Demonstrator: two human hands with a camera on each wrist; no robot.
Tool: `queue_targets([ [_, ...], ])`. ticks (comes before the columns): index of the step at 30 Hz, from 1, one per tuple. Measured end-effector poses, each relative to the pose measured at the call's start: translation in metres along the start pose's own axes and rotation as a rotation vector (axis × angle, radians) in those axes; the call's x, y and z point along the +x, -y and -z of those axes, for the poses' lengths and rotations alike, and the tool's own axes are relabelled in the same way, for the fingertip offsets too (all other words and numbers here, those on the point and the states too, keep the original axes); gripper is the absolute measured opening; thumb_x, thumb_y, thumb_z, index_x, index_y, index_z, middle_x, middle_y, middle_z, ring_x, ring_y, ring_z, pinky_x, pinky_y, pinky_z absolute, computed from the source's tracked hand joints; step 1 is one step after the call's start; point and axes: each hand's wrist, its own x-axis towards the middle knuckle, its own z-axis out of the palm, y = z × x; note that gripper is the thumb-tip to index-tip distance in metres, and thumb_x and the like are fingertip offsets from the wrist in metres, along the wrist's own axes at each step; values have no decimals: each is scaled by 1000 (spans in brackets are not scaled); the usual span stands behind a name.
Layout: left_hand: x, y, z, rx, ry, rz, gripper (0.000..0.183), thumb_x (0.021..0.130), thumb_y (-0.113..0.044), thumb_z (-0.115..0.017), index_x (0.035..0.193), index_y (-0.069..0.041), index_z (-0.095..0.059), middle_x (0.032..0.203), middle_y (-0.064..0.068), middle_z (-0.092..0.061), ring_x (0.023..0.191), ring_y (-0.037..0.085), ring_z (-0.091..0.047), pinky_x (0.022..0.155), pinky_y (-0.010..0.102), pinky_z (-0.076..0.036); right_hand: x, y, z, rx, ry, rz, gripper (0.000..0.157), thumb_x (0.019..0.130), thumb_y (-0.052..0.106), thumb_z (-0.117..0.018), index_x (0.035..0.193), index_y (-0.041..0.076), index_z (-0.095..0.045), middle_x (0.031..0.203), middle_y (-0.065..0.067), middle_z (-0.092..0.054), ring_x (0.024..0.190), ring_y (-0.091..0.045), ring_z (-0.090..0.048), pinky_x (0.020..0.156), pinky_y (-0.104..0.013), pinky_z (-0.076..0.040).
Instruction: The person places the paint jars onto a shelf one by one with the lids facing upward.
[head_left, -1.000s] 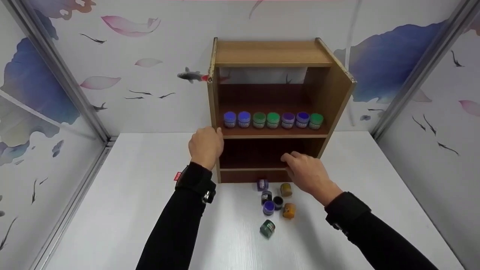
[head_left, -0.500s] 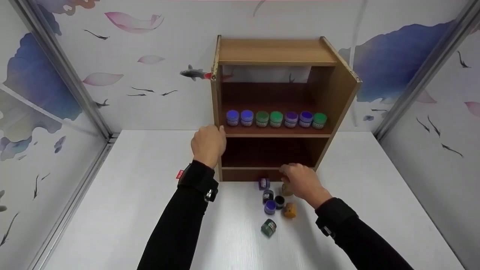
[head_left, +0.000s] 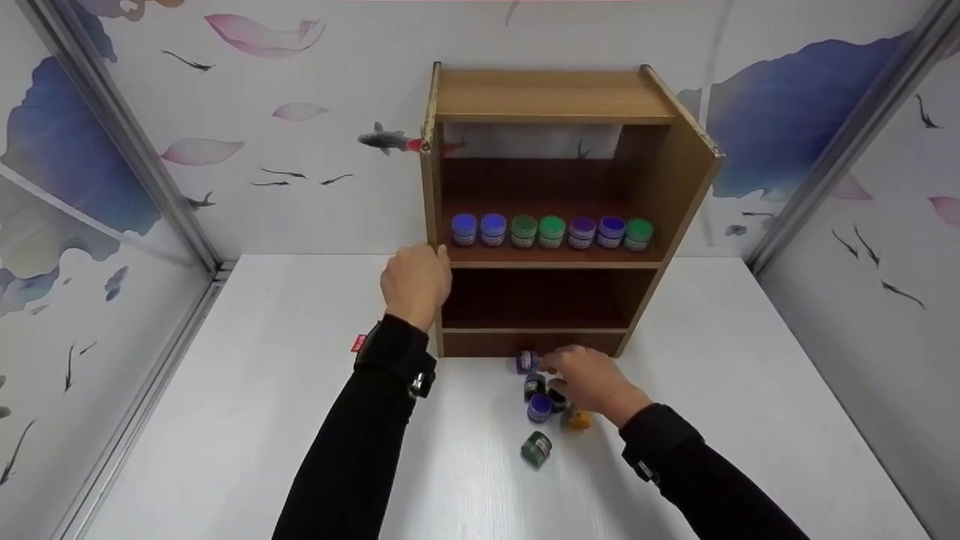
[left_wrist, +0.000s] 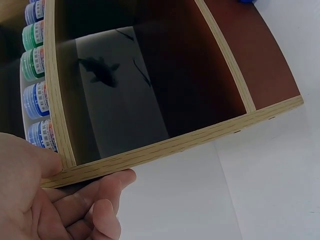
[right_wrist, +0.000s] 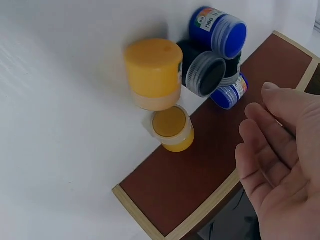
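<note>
A small wooden shelf unit point(head_left: 551, 96) stands against the back wall. My left hand point(head_left: 412, 283) grips its left side panel point(left_wrist: 190, 141), thumb inside and fingers outside. My right hand point(head_left: 591, 381) hovers over loose paint jars at the unit's foot, fingers loosely bent and nothing between them. In the right wrist view, two yellow jars point(right_wrist: 154, 70), a black-lidded jar point(right_wrist: 206, 75) and a blue jar point(right_wrist: 220, 32) lie close together. Another blue jar point(right_wrist: 230, 95) is nearest my fingertips. A green jar point(head_left: 536, 448) lies apart, toward me.
Several blue, purple and green jars point(head_left: 552, 232) stand in a row on the upper shelf. Below them is the lower compartment point(head_left: 536, 298). A small red tag point(head_left: 358, 343) shows beside my left wrist. Printed wall panels enclose the white table point(head_left: 285, 420) at the back and sides.
My right hand has come down and leftward from the lower compartment's front to the loose jars, covering some of them. My left hand keeps its grip on the side panel.
</note>
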Motion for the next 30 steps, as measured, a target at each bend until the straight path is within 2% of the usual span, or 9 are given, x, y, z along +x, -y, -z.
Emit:
queue_targets([
  [7, 0, 0, 0, 7, 28, 1, 48, 104, -36, -41, 93, 1, -70, 97, 20, -72, 87, 34, -71, 67, 42, -58, -9, 7, -6, -9, 23, 126, 24, 86, 11, -72, 110, 13, -73, 106, -2, -73, 98, -19, -69, 83, -38, -56],
  [14, 1, 1, 0, 13, 34, -1, 50, 104, -36, -40, 92, 2, -70, 98, 21, -72, 87, 35, -71, 68, 43, -58, -18, 18, -7, -93, 108, 297, 26, 82, 10, -78, 107, 16, -75, 103, 1, -74, 95, -15, -69, 82, -35, -57],
  [21, 2, 1, 0, 7, 45, 12, 50, 104, -38, -40, 92, 1, -70, 99, 21, -72, 88, 35, -71, 68, 43, -58, -25, 22, -11, -134, 201, 350, 32, 77, 14, -82, 108, 18, -74, 106, 3, -71, 97, -12, -66, 81, -30, -55],
  [25, 2, 1, 0, 4, 57, 19, 50, 104, -38, -40, 94, 1, -70, 100, 21, -72, 89, 35, -71, 69, 44, -58, -27, 23, -16, -195, 192, 405, 32, 77, 16, -82, 107, 23, -74, 107, 6, -70, 97, -11, -66, 80, -28, -55],
  [30, 2, 1, 0, -5, 52, 10, 49, 104, -37, -40, 93, 1, -70, 99, 20, -72, 87, 36, -71, 68, 44, -58, -29, 25, -24, -240, 185, 440, 41, 72, 15, -85, 109, 27, -73, 109, 6, -69, 98, -11, -66, 82, -29, -55],
])
